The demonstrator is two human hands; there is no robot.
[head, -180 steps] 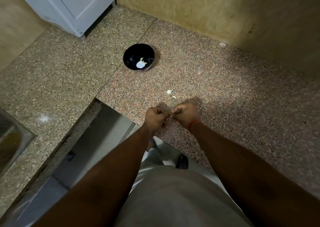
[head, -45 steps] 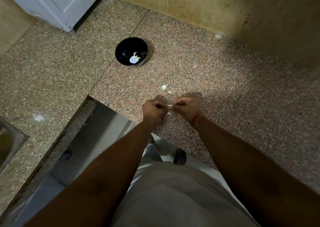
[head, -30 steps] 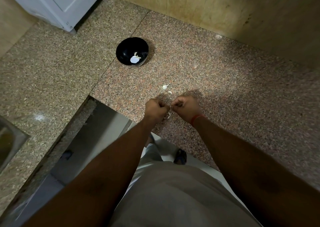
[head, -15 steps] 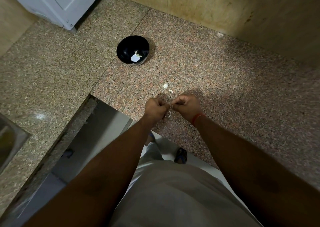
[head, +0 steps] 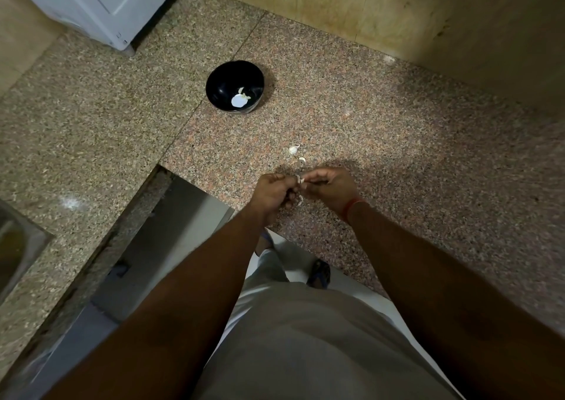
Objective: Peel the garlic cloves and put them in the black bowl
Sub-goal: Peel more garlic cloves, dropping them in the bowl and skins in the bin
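The speckled pink-and-grey granite table forms an L shape that carries all task items. At the far left corner stands a white appliance cabinet; a steel sink edge shows at the near left.

The round glossy black bowl sits on the table, far from the hands and slightly left. It contains one pale peeled garlic clove and a smaller pale fragment beside it.

The left hand and right hand meet just above the near table edge. Both have fingers curled, and together they pinch one small whitish garlic clove. A curl of papery skin hangs below the left hand.

Two small white garlic pieces lie on the table just beyond the hands; whether they are cloves or shed skin cannot be determined.

Status: at least one clove is delivered. The clove in hand appears to be mid-peel. Remaining: finish peeling, transfer it to the bowl, then process any unpeeled cloves.
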